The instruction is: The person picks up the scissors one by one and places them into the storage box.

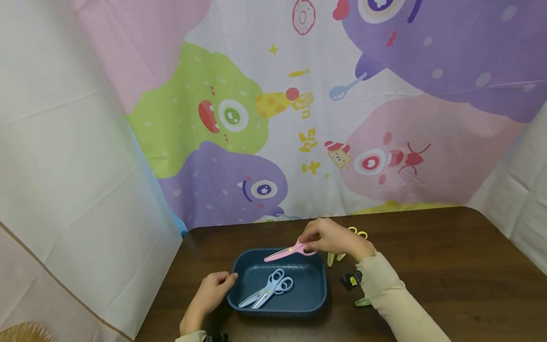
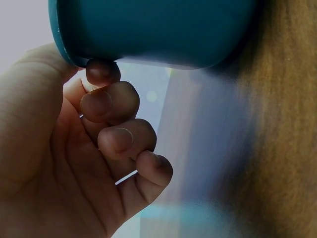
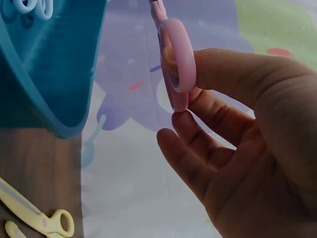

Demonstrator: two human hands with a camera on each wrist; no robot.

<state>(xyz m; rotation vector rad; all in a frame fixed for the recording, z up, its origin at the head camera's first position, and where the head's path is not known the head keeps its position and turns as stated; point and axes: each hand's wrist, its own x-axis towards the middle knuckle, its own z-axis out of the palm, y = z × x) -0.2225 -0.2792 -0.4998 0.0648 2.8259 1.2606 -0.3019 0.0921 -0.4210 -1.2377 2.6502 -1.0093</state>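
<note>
A pair of pink scissors [image 1: 292,250] is pinched by its handles in my right hand [image 1: 331,236], held over the far right part of a dark blue-green bin [image 1: 325,285]. The thumb goes through one pink handle loop [image 3: 184,59] in the right wrist view. Light blue scissors [image 1: 273,285] lie inside the bin, one pair overlapping another. My left hand [image 1: 213,287] grips the bin's left rim between thumb and forefinger; in the left wrist view the other fingers [image 2: 126,141] curl below the bin wall [image 2: 148,34].
Yellow scissors [image 1: 362,234] lie on the brown table [image 1: 436,266] beyond the right forearm. A green piece [image 1: 363,302] shows partly from under the right sleeve. A cartoon-printed cloth [image 1: 316,190] hangs behind the table, with pale cloth at both sides.
</note>
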